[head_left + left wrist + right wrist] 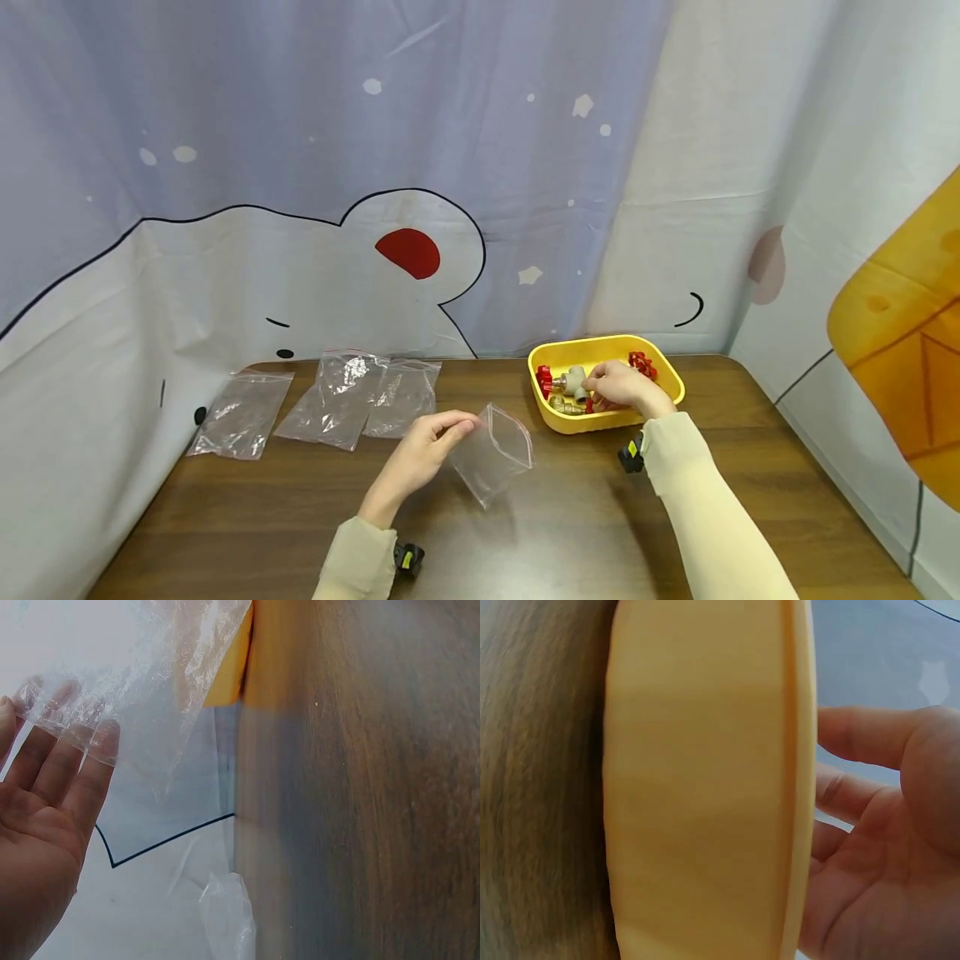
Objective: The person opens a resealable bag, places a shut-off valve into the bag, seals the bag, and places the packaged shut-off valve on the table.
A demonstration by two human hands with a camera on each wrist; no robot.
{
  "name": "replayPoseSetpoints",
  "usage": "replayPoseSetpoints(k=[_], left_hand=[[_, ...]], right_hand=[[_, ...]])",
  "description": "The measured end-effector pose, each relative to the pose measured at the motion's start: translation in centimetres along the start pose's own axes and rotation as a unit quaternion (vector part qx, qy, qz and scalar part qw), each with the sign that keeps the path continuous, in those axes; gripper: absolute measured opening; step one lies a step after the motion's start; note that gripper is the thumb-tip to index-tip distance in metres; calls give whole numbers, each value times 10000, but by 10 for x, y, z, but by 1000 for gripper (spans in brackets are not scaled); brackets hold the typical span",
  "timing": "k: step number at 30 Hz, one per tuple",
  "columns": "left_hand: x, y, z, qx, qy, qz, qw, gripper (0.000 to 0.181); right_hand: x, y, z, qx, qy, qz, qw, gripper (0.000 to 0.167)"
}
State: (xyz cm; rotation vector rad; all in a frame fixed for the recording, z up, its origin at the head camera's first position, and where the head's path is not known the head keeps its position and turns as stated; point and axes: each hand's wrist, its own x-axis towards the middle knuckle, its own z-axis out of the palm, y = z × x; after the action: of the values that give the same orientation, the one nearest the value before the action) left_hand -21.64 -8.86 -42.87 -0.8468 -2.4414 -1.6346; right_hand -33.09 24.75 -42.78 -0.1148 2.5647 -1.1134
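Left of the tub (606, 422), your left hand (427, 450) pinches the bag (487, 462) by its edge, apparently so its mouth gapes, while your right hand (624, 388) dips inside the tub beside the valves (575, 383), its fingertips too hidden to tell whether they pinch one.

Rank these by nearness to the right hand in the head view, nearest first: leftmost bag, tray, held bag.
1. Tray: right side, with the right hand reaching into it.
2. Held bag: near the middle, in the left hand.
3. Leftmost bag: far left.
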Motion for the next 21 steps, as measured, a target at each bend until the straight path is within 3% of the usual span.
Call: replayPoseSetpoints(k=[3,10,14,21], left_hand=[[0,0,0,-6,-22,-37,10000,20],[3,-42,8,-13,-25,-117,9999,24],[3,-33,10,111,39,-207,9997,21],[1,-4,5,103,15,-164,9998,19]], right_hand=[[3,1,0,-128,-31,92,9999,19],[10,0,3,-907,-10,148,9958,22],[10,-1,4,-1263,-138,267,9915,25],[13,-2,2,-897,-423,630,9931,25]])
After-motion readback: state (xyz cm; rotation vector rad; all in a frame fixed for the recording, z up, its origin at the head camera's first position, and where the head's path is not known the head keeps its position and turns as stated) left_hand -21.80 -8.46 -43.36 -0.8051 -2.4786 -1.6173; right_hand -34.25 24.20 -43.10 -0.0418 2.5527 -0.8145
